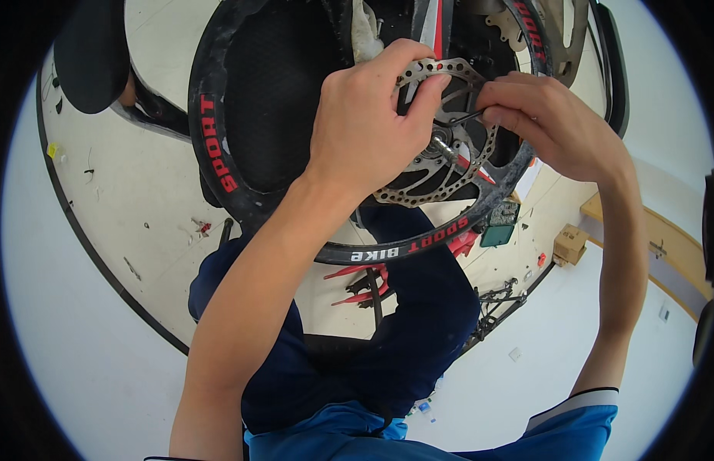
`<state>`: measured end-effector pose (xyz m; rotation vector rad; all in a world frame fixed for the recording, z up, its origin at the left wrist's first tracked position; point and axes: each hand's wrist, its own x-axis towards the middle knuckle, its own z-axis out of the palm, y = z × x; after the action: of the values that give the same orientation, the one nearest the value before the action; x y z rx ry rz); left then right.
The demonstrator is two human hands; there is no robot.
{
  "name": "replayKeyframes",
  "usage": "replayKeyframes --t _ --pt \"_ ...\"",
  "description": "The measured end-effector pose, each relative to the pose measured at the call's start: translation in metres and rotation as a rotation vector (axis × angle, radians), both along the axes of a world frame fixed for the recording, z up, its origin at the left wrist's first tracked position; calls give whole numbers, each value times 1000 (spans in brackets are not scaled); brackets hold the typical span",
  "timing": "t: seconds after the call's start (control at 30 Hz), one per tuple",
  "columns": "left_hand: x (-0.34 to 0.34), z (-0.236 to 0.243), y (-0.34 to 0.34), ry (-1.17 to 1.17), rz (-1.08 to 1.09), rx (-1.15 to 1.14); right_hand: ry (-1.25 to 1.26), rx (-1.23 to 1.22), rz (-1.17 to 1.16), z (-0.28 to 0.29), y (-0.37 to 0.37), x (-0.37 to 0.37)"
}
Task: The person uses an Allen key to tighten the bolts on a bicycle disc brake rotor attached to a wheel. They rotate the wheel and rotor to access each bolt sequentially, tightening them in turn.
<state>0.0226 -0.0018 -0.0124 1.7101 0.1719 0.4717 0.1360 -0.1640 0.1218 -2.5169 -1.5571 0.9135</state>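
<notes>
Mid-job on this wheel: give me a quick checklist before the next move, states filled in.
1. Left hand at the brake disc's upper rim, thumb and fingers on it: ok.
2. Right hand holding the thin dark tool: ok.
3. Tool tip seated in a bolt: cannot tell, too small.
4. Axle not covered by either hand: ok.
5. Disc bolts tight: cannot tell.

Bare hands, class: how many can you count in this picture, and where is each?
2. The left hand holds the upper rim of the perforated metal disc; the right hand, on the right, pinches a thin dark tool. Neither is hidden.
</notes>
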Motion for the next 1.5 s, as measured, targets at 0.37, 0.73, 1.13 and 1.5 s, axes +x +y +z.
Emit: replayKeyframes --t 0.37,0.73,1.13,1.5 --pt "-2 0 -3 3 22 19 -289 247 -206 -28 -21 -47" --pt "-1 0 -1 23 -13 -3 -331 331 -175 -38 -20 -49" --pt "-1 3 -3 -13 -10 2 3 961 -998 -59 0 -50" --pt "-1 -4 -1 -104 -17 74 -35 911 -1099 -55 18 -39"
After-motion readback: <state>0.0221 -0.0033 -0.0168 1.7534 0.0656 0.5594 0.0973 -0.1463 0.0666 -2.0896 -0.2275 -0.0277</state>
